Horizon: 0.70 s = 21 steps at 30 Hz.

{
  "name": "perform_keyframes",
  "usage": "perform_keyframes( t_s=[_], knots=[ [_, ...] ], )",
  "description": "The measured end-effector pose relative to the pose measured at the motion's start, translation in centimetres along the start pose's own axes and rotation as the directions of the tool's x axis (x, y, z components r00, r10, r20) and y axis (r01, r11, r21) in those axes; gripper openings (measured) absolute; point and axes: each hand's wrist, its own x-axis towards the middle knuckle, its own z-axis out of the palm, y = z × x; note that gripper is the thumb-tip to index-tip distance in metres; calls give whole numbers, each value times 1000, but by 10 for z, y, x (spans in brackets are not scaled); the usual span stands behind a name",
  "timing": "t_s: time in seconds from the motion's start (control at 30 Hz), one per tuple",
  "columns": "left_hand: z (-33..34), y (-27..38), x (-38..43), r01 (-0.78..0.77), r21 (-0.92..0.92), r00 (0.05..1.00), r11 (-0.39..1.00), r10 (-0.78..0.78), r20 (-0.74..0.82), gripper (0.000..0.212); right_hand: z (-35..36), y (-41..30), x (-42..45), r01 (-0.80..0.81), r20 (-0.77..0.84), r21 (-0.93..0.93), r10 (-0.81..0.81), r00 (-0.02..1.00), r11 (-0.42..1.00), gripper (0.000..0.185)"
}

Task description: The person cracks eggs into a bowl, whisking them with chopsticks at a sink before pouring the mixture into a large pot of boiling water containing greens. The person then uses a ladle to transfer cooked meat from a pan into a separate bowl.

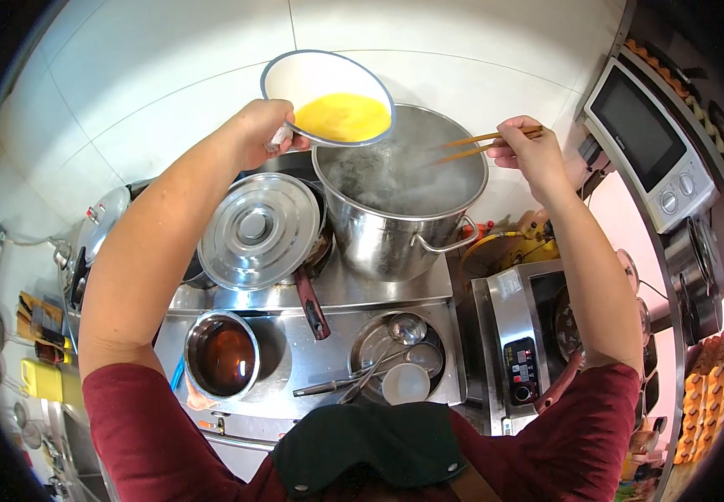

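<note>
My left hand (273,133) grips the rim of a white bowl with a blue edge (299,75), tilted over the back left of a tall steel stockpot (393,241). Yellow liquid that looks like beaten egg (344,117) lies in the bowl. With my right hand (528,147) I hold a pair of wooden cooking chopsticks (471,145), their tips over the pot's right part. Steam rises from the pot and partly hides its contents. A round metal lid (260,231) rests on a pan left of the pot.
In front stand a steel pot of brown liquid (229,355) and a steel basin (362,351) holding ladles and a white bowl (406,383). A pan handle (311,304) juts toward me. To the right are an induction cooker (520,364) and a microwave (641,125); egg trays (707,395) are stacked beyond.
</note>
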Motion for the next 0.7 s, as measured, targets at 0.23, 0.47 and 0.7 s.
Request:
perform_keyframes(
  t_s=[0.23,0.47,0.7],
  knots=[
    [-2,3,1,1,22,1000,1000,-1,2,16,17,4,0,-8,60,-5,8,998,1000,11],
    [2,6,-3,-15,47,1000,999,16,-11,16,21,5,2,22,113,-50,-16,993,998,12],
    [6,9,-2,2,95,1000,995,0,-27,16,30,10,0,-25,188,-91,42,981,996,14]
  ],
)
